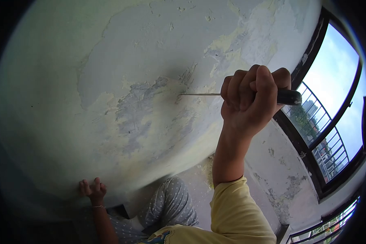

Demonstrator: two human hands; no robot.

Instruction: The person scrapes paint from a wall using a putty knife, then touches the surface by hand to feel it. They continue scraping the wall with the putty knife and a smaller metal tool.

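Observation:
My right hand (252,91) is wrapped in a fist round a scraper (289,97) with a black handle. Its thin metal blade, seen edge-on, points left, and the tip meets the wall (49,73) at a rough, scratched patch (140,101). Around that patch the pale coating is flaked, with grey and yellowish layers showing. Low on the left, my left hand (94,191) rests against the wall with its fingers apart and nothing held. A bracelet circles that wrist.
A dark-framed window (327,97) with a railing outside is on the right. Below it, a second wall section (282,175) has peeling paint. My bent knee (173,199) in grey dotted trousers is close to the wall's lower edge.

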